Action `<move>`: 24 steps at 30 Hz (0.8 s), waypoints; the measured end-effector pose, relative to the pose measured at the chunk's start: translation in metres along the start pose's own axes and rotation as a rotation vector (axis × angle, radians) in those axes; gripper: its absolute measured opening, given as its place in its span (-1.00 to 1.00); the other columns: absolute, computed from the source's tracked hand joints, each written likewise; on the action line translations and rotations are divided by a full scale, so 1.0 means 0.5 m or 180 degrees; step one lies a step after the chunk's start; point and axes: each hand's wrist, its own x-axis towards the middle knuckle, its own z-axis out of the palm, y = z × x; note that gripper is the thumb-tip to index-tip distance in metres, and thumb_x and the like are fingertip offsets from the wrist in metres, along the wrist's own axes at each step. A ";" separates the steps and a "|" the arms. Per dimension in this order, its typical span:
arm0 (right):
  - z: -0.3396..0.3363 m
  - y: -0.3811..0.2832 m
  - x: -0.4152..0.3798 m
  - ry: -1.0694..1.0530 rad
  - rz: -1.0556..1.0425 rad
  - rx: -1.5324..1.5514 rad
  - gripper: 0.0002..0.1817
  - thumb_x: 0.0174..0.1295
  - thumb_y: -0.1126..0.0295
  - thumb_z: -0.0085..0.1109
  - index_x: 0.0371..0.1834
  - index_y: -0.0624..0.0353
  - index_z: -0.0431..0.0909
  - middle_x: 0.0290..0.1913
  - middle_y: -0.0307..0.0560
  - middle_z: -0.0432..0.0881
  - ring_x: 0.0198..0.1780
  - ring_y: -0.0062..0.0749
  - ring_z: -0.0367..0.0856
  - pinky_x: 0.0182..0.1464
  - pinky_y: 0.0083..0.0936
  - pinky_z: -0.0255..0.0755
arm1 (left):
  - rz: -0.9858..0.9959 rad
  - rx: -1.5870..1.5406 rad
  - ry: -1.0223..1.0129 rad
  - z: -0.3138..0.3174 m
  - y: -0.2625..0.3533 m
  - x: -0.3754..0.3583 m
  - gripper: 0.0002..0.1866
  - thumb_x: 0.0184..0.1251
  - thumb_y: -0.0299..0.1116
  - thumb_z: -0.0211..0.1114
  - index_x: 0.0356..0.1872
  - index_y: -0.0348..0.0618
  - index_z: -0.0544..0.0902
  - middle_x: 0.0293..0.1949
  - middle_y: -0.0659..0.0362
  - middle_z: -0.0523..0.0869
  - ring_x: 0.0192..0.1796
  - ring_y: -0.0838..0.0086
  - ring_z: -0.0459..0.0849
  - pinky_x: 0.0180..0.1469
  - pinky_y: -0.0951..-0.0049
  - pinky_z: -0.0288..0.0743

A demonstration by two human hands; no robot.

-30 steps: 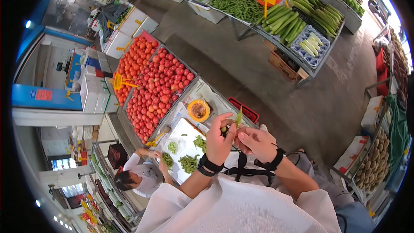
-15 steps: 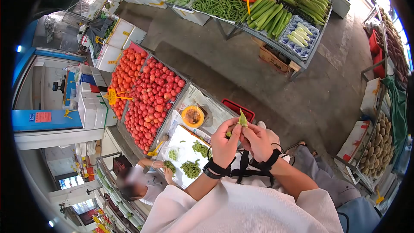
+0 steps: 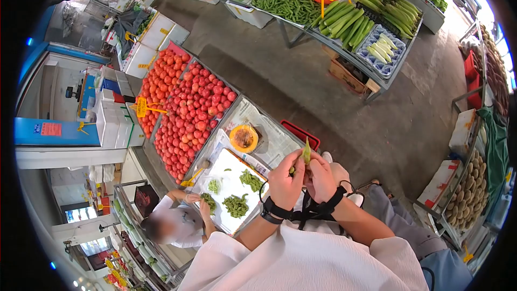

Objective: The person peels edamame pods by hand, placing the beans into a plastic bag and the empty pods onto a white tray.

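Both my hands meet at the lower centre, fingers pinched round a green pod (image 3: pixel 307 151) that points upward between them. My left hand (image 3: pixel 286 182) is closed on the pod's left side, with a bit of green showing at its fingers. My right hand (image 3: pixel 321 179) presses on it from the right. Left of my hands lies a white board (image 3: pixel 223 171) with piles of green pods (image 3: pixel 236 205) and a clear bag of shelled beans (image 3: pixel 214 185). Another person's hands (image 3: pixel 198 200) are at a pile on the board's left edge.
A yellow bowl (image 3: pixel 243 138) stands on newspaper (image 3: pixel 274 148). Beyond are red tomatoes (image 3: pixel 194 113) in trays and a red basket (image 3: pixel 301 133). A vegetable stall (image 3: pixel 385 82) is at the top, potatoes (image 3: pixel 467 191) at the right. Someone in grey trousers (image 3: pixel 409 226) is close on my right.
The view has shifted slightly, so the stalls sit a little differently in frame. The pod stands more upright between my fingers. The other person's head and hands have moved slightly.
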 end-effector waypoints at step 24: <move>-0.099 0.102 -0.032 0.0531 0.0520 -0.2028 -0.66 0.45 0.30 -0.13 -0.28 0.33 0.59 -0.53 -0.27 0.43 -0.60 -0.72 0.22 -0.59 -0.77 0.05 | -0.3534 0.0863 0.0543 -0.231 -1.007 -0.303 -0.73 0.18 -0.25 0.28 -0.18 -0.17 0.72 -0.35 0.07 0.74 -0.41 0.31 0.65 -0.27 0.26 0.51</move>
